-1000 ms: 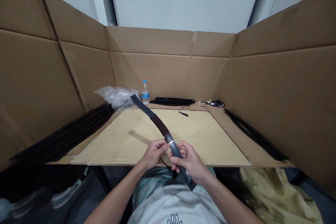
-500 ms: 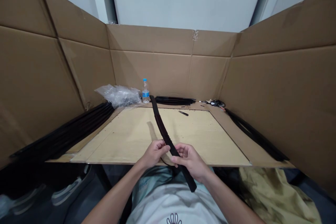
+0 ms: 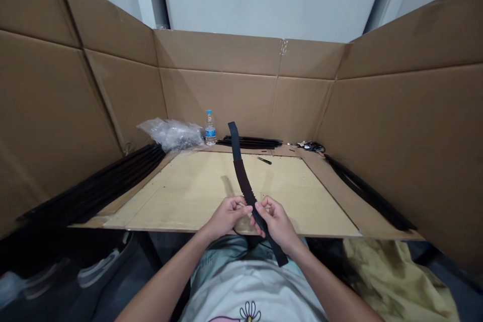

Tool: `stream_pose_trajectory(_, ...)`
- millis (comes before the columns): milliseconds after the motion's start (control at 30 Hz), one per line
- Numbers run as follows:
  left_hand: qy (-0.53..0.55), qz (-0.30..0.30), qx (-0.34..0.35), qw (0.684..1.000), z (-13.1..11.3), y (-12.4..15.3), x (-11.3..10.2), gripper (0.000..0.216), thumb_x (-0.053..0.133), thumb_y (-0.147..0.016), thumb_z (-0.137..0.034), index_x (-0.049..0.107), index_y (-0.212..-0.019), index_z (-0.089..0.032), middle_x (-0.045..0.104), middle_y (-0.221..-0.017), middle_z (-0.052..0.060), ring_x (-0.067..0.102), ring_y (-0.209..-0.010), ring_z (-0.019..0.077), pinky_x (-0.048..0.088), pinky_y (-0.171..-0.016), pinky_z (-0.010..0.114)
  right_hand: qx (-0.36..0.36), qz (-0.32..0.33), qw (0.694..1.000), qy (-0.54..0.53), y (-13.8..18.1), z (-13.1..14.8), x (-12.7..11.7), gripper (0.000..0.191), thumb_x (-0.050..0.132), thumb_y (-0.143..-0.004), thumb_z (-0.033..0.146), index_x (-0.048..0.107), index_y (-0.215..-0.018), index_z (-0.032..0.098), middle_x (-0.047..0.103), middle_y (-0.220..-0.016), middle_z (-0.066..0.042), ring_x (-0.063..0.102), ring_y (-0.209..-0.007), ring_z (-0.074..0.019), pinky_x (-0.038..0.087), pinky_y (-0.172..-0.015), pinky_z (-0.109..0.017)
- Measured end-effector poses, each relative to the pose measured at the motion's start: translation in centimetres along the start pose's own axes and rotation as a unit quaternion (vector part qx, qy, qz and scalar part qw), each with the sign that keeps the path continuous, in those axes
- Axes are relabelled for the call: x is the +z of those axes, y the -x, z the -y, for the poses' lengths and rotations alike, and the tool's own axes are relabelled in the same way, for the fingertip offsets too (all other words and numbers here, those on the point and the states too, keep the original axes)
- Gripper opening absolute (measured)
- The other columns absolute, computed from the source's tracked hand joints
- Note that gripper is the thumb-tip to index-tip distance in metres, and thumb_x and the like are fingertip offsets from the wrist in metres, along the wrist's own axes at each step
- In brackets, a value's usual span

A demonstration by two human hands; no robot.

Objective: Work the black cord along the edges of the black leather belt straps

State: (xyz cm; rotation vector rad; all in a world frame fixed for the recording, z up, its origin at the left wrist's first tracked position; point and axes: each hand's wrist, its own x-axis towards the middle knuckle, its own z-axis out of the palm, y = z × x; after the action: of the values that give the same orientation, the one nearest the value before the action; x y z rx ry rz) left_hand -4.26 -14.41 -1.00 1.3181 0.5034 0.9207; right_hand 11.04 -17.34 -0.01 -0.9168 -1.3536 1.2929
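Note:
A long, slightly curved black strip (image 3: pixel 241 171) rises from my lap over the near edge of the tan board (image 3: pixel 181 196), its far tip pointing up toward the back wall. My left hand (image 3: pixel 226 215) pinches the strip from the left with curled fingers. My right hand (image 3: pixel 277 221) is wrapped round it just below, with the strip's lower end sticking out past the wrist. Both hands sit close together at the board's near edge.
Cardboard walls (image 3: pixel 396 126) enclose the table. Bundles of long black strips lie along the left side (image 3: pixel 98 188), the right side (image 3: pixel 362 188) and the back (image 3: pixel 252 142). A crumpled clear plastic bag (image 3: pixel 173 133), a water bottle (image 3: pixel 210 128) and a small black tool (image 3: pixel 264 160) sit farther back.
The strip has turned in my hands: its far tip swung from the left to nearly straight ahead, and it now shows its narrow dark edge. Both hands kept their hold.

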Motion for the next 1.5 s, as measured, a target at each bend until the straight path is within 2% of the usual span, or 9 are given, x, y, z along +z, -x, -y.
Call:
stream_pose_trajectory(100, -0.013, -0.018, 0.005, 1.000, -0.1, 0.1, 0.2, 0.029, 0.068, -0.077, -0.040, 0.054, -0.075, -0.014, 0.065, -0.058, 0.002, 0.061, -0.051, 0.0154, 0.047, -0.056, 0.027, -0.003, -0.004, 1.000, 0.025, -0.1, -0.2, -0.1, 0.043, 0.059, -0.077, 0.060, 0.046, -0.088, 0.020, 0.061, -0.050, 0.006, 0.047, -0.033, -0.0088, 0.034, -0.032, -0.018)
stream_pose_trajectory(200, -0.057, -0.048, 0.011, 0.997, -0.6, 0.4, 0.4, 0.029, 0.068, -0.077, -0.040, 0.059, -0.078, -0.012, 0.060, -0.053, -0.001, 0.052, -0.044, 0.0100, 0.037, -0.047, 0.021, -0.012, 0.015, 0.999, 0.035, -0.1, 0.1, -0.3, 0.042, 0.057, -0.078, 0.061, 0.048, -0.082, 0.020, 0.061, -0.050, 0.005, 0.049, -0.034, -0.0087, 0.035, -0.033, -0.019)
stream_pose_trajectory(400, -0.083, -0.056, 0.043, 0.994, -0.8, 0.8, 1.3, 0.030, 0.069, -0.076, -0.040, 0.062, -0.083, -0.011, 0.060, -0.056, -0.001, 0.053, -0.049, 0.0102, 0.035, -0.047, 0.019, 0.034, 0.077, 0.996, -0.005, 0.3, 1.5, -1.2, 0.044, 0.069, -0.070, 0.057, 0.046, -0.077, 0.021, 0.067, -0.059, 0.003, 0.064, -0.051, -0.0144, 0.051, -0.054, -0.027)
stream_pose_trajectory(600, -0.040, -0.053, 0.042, 0.997, -0.6, 0.8, 2.0, 0.028, 0.069, -0.076, -0.038, 0.060, -0.079, -0.012, 0.064, -0.060, 0.003, 0.062, -0.057, 0.0162, 0.046, -0.058, 0.026, 0.011, 0.051, 0.999, -0.013, 0.3, 1.6, -0.9, 0.040, 0.064, -0.076, 0.054, 0.047, -0.069, 0.019, 0.065, -0.055, 0.002, 0.053, -0.040, -0.0085, 0.040, -0.041, -0.020)
stream_pose_trajectory(833, -0.084, -0.102, 0.041, 0.990, -1.9, 1.0, 2.3, 0.033, 0.069, -0.074, -0.043, 0.062, -0.078, -0.011, 0.055, -0.054, -0.003, 0.042, -0.047, 0.0075, 0.030, -0.047, 0.020, 0.003, 0.034, 0.999, 0.033, 0.4, 1.9, -0.9, 0.043, 0.059, -0.079, 0.057, 0.041, -0.064, 0.021, 0.059, -0.044, 0.004, 0.046, -0.030, -0.0075, 0.032, -0.031, -0.017)
stream_pose_trajectory(967, -0.078, -0.107, 0.050, 0.990, -2.5, 1.1, 2.5, 0.033, 0.071, -0.072, -0.042, 0.064, -0.080, -0.010, 0.056, -0.057, -0.002, 0.042, -0.049, 0.0071, 0.031, -0.051, 0.021, 0.013, 0.015, 0.998, 0.062, 0.5, 2.2, -0.9, 0.046, 0.058, -0.078, 0.060, 0.040, -0.061, 0.021, 0.056, -0.040, 0.005, 0.043, -0.027, -0.0072, 0.028, -0.028, -0.017)
stream_pose_trajectory(1100, -0.078, -0.117, 0.052, 0.989, -2.8, 1.2, 2.7, 0.033, 0.072, -0.071, -0.041, 0.066, -0.081, -0.011, 0.056, -0.057, -0.002, 0.041, -0.048, 0.0072, 0.030, -0.048, 0.021, 0.014, 0.011, 0.998, 0.064, 0.6, 2.4, -0.8, 0.047, 0.058, -0.077, 0.061, 0.039, -0.061, 0.021, 0.055, -0.039, 0.005, 0.042, -0.026, -0.0073, 0.027, -0.027, -0.017)
stream_pose_trajectory(1300, -0.067, -0.081, 0.045, 0.993, -3.4, 1.2, 2.3, 0.034, 0.074, -0.069, -0.043, 0.068, -0.082, -0.012, 0.050, -0.048, -0.005, 0.042, -0.043, 0.0077, 0.031, -0.045, 0.021, 0.023, 0.058, 0.998, 0.003, 0.6, 2.6, -0.9, 0.043, 0.053, -0.081, 0.061, 0.048, -0.071, 0.019, 0.064, -0.050, 0.001, 0.051, -0.033, -0.0090, 0.037, -0.034, -0.018)
stream_pose_trajectory(1500, -0.071, -0.074, 0.035, 0.994, -3.1, 1.1, 2.0, 0.042, 0.075, -0.066, -0.047, 0.067, -0.087, -0.010, 0.044, -0.045, -0.007, 0.030, -0.040, 0.0045, 0.021, -0.041, 0.019, 0.040, 0.044, 0.998, 0.015, 0.7, 2.2, -0.7, 0.048, 0.056, -0.077, 0.064, 0.047, -0.066, 0.019, 0.060, -0.044, 0.002, 0.047, -0.029, -0.0079, 0.034, -0.030, -0.017)
